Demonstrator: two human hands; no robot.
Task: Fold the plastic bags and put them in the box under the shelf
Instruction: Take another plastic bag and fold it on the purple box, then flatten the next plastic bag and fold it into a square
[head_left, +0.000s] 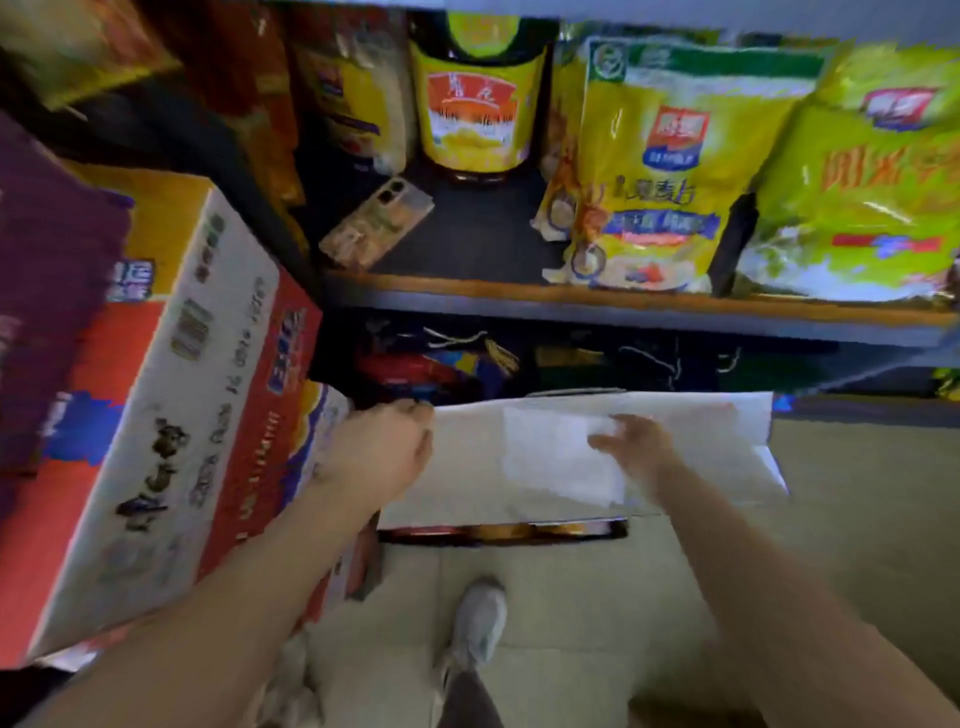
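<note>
Both my arms reach forward and down in front of the shelf (623, 306), bare to the elbow, forearms angled in toward each other. My left hand (384, 447) is curled into a fist at the left end of the bag (545, 457), knuckles up, fingers closed round its edge, so the grip there is tight on the plastic. My right hand (631, 441) lies palm down on top of the bag near its middle, wrist straight, fingers reaching toward the left; motion blur hides whether they pinch a fold or only press flat, so I cannot tell its grip.

The bag is white and spread wide between my hands, with a smaller folded layer lying over its centre. It hangs just above the box (498, 535), whose dark near rim shows below the bag's lower edge, low in front of the shelf's bottom opening.

To my left a large printed carton (156, 415) leans close against my left forearm. On the shelf board sit a phone (376, 221), a yellow-labelled bottle (475, 104) and yellow packets (654, 166). My shoe (480, 623) stands on the pale floor between my arms.
</note>
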